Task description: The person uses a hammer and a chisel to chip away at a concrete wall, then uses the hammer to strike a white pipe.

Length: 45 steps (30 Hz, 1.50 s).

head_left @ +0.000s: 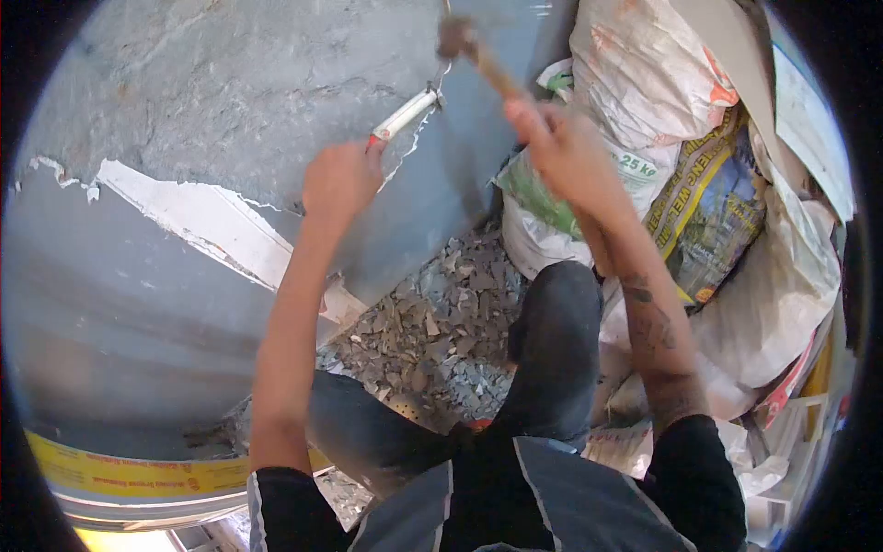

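Observation:
My left hand is closed around the red end of a white-handled tool. Its dark, small far end rests against the broken edge of a large grey slab; I cannot make out its exact shape. Raised up and to the right, my right hand grips the wooden handle of a hammer. The hammer head is blurred and hangs above the far end of the white-handled tool, apart from it. A jagged, pale break line runs along the slab, beside a smoother grey surface.
Broken grey chips lie heaped between my bent legs. Full white sacks and a black and yellow bag crowd the right side. A white strip crosses the slab's left part. A yellow printed band lies at lower left.

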{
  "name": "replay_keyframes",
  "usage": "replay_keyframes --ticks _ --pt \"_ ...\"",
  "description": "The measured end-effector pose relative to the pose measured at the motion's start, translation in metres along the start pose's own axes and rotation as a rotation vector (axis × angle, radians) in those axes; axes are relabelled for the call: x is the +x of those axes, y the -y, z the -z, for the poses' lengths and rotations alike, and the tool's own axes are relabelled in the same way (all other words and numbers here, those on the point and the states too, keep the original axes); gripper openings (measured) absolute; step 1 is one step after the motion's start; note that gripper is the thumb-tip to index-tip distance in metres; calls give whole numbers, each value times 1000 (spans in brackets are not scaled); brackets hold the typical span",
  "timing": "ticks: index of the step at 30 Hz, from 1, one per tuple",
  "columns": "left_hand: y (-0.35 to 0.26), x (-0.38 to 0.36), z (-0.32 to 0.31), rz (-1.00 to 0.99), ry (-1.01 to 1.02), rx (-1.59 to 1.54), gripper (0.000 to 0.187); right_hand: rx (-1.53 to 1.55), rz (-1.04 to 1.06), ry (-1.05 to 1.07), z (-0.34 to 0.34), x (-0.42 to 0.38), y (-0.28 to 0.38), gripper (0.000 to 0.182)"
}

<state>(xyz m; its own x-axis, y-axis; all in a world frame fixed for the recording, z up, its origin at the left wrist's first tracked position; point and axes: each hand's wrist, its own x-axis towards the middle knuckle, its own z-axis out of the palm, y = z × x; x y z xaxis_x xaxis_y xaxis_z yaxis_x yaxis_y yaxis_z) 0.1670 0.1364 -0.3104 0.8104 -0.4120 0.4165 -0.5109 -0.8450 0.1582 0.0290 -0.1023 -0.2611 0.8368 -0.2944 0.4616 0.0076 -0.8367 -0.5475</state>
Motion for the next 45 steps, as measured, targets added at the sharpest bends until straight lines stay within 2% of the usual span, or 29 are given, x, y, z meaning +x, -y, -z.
replay_keyframes --ticks 1,3,4,6,7,9,10,12,13,15,16,18,20,22,23,25,26,28,29,31,32,34,36,37,39,40,42,43,45 --pt "-5 -1 8 33 23 -11 39 4 -6 2 11 2 9 60" --pt "-7 -1 9 72 50 -21 40 272 47 -241 24 6 22 62" --pt "-6 1 8 50 37 4 40 274 48 -238 13 13 21 62" --pt "-7 1 9 28 26 31 40 285 114 -552 -25 34 4 58" --pt "-9 1 13 38 39 26 41 286 112 -554 -42 38 -14 58" --pt "-9 2 14 51 46 21 41 -43 23 120 -57 38 -31 55" --pt "-4 1 7 33 33 15 41 -39 16 120 -49 32 -34 55" --pt "-1 9 8 16 -6 8 40 202 -189 186 3 26 5 54" --pt "-1 8 7 27 11 22 40 202 -186 194 18 28 14 54" --pt "-1 7 6 37 36 41 39 431 -95 -59 35 32 21 52" --pt "-1 7 6 40 45 48 39 433 -98 -55 31 37 21 52" --pt "-3 6 9 45 52 54 38 519 74 -423 16 57 15 52" --pt "-8 5 14 52 36 41 43 96 149 -478 -34 66 -29 62" --pt "-10 4 17 58 31 30 42 19 40 243 -47 45 -35 63" --pt "-10 2 18 55 37 21 42 20 32 242 -39 30 -27 63" --pt "-8 8 17 47 30 36 43 287 -219 475 -7 19 -3 53" --pt "-6 6 14 57 45 49 44 282 -218 479 2 16 4 53" --pt "-2 8 10 71 69 51 42 254 -140 185 17 12 15 53" --pt "-1 9 9 87 89 52 40 256 -143 185 26 15 22 53" --pt "-1 7 11 72 77 57 41 520 7 -102 38 23 34 53" --pt "-1 7 13 60 55 59 42 518 10 -99 30 30 33 53" --pt "1 7 13 56 43 50 43 512 130 -437 -6 45 16 53" --pt "0 7 15 46 34 47 43 137 106 -306 -51 48 -26 60" --pt "-1 8 17 60 46 56 45 138 112 -307 -45 46 -24 60" --pt "-1 7 17 69 66 72 46 196 -220 406 -26 30 -11 57" --pt "0 13 17 62 72 81 46 190 -207 399 -10 30 0 57" --pt "1 10 15 65 97 88 46 419 -198 259 21 24 25 55" --pt "0 10 17 72 91 73 46 419 -200 262 31 27 33 55" --pt "2 9 15 82 95 61 46 654 50 -26 42 30 42 50"
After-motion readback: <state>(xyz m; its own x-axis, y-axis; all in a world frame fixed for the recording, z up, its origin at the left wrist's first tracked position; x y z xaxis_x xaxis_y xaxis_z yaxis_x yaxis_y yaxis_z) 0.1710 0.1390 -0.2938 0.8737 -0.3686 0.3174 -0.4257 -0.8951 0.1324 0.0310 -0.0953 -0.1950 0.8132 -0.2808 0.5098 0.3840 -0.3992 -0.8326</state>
